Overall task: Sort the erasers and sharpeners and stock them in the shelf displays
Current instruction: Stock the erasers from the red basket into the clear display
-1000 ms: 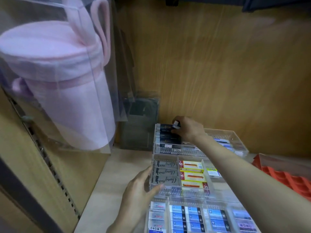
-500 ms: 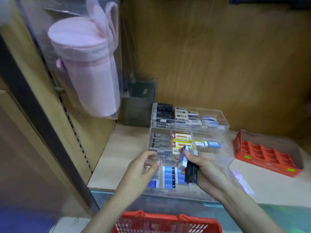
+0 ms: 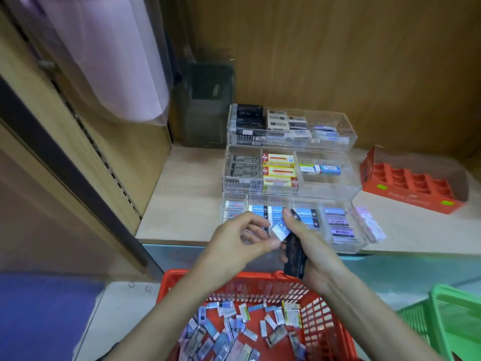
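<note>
Head view: your right hand (image 3: 316,259) grips a black eraser pack (image 3: 294,256), with a blue-and-white eraser (image 3: 279,230) under its thumb; your left hand (image 3: 234,246) pinches that eraser's lower end. Both are at the shelf's (image 3: 182,204) front edge, before the clear display (image 3: 346,190), above the red basket (image 3: 179,278).

The pale shelf (image 3: 182,201) carries a clear tiered display (image 3: 328,184), an orange tray (image 3: 406,199) and a grey bin (image 3: 208,113).

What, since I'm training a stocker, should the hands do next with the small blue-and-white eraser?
Probably the left hand, pinching the small blue-and-white eraser, should draw it from the right hand, which also grips a black eraser, and set it among the blue erasers in the front tier of the clear acrylic display.
</note>
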`<state>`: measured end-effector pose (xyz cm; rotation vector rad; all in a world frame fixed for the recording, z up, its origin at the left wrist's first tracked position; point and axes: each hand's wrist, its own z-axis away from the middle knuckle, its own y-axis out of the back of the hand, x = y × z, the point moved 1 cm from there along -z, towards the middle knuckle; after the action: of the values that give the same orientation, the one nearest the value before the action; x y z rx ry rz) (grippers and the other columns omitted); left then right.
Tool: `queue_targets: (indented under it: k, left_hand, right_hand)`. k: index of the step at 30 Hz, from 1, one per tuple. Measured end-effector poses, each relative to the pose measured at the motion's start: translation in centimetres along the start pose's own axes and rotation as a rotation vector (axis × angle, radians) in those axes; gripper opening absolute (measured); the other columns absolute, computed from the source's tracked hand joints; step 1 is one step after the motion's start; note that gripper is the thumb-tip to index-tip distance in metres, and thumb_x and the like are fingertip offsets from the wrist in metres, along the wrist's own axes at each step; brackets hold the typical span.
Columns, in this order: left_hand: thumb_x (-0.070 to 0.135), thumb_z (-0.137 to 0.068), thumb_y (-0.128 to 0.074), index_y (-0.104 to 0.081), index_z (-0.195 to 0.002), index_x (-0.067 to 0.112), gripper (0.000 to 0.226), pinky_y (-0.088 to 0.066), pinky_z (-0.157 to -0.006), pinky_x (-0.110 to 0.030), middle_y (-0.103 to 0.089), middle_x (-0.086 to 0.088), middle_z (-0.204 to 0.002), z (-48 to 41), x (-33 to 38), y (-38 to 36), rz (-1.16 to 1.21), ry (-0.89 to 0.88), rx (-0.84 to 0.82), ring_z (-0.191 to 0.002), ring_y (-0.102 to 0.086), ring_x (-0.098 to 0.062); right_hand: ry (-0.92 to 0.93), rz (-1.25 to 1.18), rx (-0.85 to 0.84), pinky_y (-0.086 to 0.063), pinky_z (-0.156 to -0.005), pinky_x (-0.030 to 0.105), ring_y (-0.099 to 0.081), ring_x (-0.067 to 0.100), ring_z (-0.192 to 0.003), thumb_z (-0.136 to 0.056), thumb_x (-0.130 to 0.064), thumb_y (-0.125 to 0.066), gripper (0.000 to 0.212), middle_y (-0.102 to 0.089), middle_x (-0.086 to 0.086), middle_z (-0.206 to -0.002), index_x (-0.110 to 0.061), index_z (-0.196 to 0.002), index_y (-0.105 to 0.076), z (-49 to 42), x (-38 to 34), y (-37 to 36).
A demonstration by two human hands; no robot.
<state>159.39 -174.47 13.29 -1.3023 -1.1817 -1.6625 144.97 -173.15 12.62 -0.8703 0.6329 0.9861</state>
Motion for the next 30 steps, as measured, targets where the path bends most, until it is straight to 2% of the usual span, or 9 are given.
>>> queue_targets:
  k: [3, 8, 12, 16, 20, 22, 24, 26, 30]
  left_hand:
    - [0.015, -0.078, -0.075, -0.063, -0.085, 0.025, 0.017, -0.047, -0.071, -0.017, -0.065, 0.015, -0.068, -0.1, -0.2, -0.2, 0.054, 0.059, 0.016, -0.066, -0.06, -0.001]
    - [0.006, -0.086, -0.063, -0.066, -0.092, 0.014, 0.01, -0.049, -0.069, -0.019, -0.071, -0.003, -0.082, -0.1, 0.1, -0.2, 0.288, 0.153, 0.041, -0.076, -0.065, -0.008]
    - [0.005, -0.086, -0.062, -0.067, -0.096, 0.013, 0.013, -0.048, -0.074, -0.025, -0.072, -0.002, -0.077, -0.7, 0.8, 0.9, 0.32, 0.131, 0.081, -0.075, -0.064, -0.012]
    - [0.007, -0.088, -0.06, -0.069, -0.103, 0.013, 0.019, -0.051, -0.077, -0.027, -0.073, -0.005, -0.087, -1.0, 1.0, 1.6, 0.279, 0.106, 0.089, -0.079, -0.066, -0.012]
    - [0.007, -0.087, -0.062, -0.069, -0.093, 0.021, 0.016, -0.05, -0.072, -0.018, -0.071, 0.0, -0.078, -1.2, 0.7, 0.7, 0.205, 0.107, 0.046, -0.075, -0.065, -0.007]
    - [0.009, -0.087, -0.064, -0.068, -0.091, 0.024, 0.016, -0.05, -0.077, -0.019, -0.069, 0.003, -0.082, -1.3, 0.0, -0.3, 0.098, 0.09, 0.026, -0.076, -0.065, -0.006]
    - [0.019, -0.088, -0.065, -0.067, -0.103, 0.024, 0.015, -0.047, -0.089, -0.026, -0.065, 0.006, -0.1, -1.6, -1.8, -1.0, -0.291, -0.039, 0.073, -0.09, -0.062, -0.007]
    - [0.038, -0.088, -0.059, -0.062, -0.122, 0.02, 0.039, -0.038, -0.1, -0.034, -0.057, 0.004, -0.123, -2.0, -3.4, -1.4, -0.699, -0.199, 0.084, -0.115, -0.054, -0.015]
    - [0.063, -0.085, -0.04, -0.049, -0.137, 0.023, 0.066, -0.014, -0.114, -0.034, -0.033, 0.002, -0.151, -2.8, -5.4, -1.7, -0.847, -0.128, -0.012, -0.143, -0.023, -0.02]
  right_hand:
    - [0.036, -0.001, -0.003, -0.03, -0.043, 0.024, -0.04, 0.011, -0.049, -0.079, -0.038, -0.07, 0.019, -0.042, -0.002, -0.057, -0.036, -0.067, -0.055, -0.3, 0.6, 0.4]
    - [0.099, 0.129, -0.186, -0.029, -0.042, 0.023, -0.038, 0.01, -0.049, -0.072, -0.039, -0.077, 0.034, -0.051, 0.001, -0.064, -0.016, -0.085, -0.056, 0.3, -0.6, 0.7]
    - [0.51, 0.638, -0.192, -0.043, -0.062, 0.017, -0.053, 0.004, -0.063, -0.079, -0.011, -0.075, 0.051, -0.058, -0.009, -0.09, -0.032, -0.12, -0.053, 0.7, -2.4, 1.6]
    - [0.71, 0.799, -0.211, -0.038, -0.086, 0.007, -0.052, -0.005, -0.107, -0.08, -0.02, -0.073, 0.047, -0.056, -0.016, -0.112, -0.04, -0.117, -0.053, 1.0, -3.1, 2.7]
    - [0.907, 1.09, -0.133, -0.04, -0.085, 0.014, -0.054, -0.001, -0.101, -0.081, -0.037, -0.066, 0.032, -0.055, -0.012, -0.105, -0.022, -0.109, -0.063, 0.4, -3.3, 3.8]
    - [0.869, 1.294, -0.079, -0.044, -0.081, 0.026, -0.058, 0.01, -0.098, -0.082, -0.04, -0.067, 0.033, -0.058, -0.007, -0.103, -0.019, -0.108, -0.066, -0.3, -3.7, 5.2]
    - [0.722, 1.502, 0.028, -0.044, -0.081, 0.032, -0.058, 0.018, -0.102, -0.084, -0.038, -0.067, 0.033, -0.062, -0.003, -0.108, -0.02, -0.111, -0.065, -1.1, -4.4, 7.1]
    - [0.586, 1.616, 0.16, -0.042, -0.077, 0.03, -0.055, 0.019, -0.106, -0.085, -0.039, -0.065, 0.032, -0.061, -0.003, -0.113, -0.022, -0.113, -0.064, -1.7, -5.2, 9.1]
    - [0.524, 1.602, 0.263, -0.037, -0.073, 0.029, -0.054, 0.019, -0.106, -0.085, -0.039, -0.065, 0.029, -0.06, -0.004, -0.112, -0.024, -0.109, -0.065, -2.9, -5.8, 10.9]
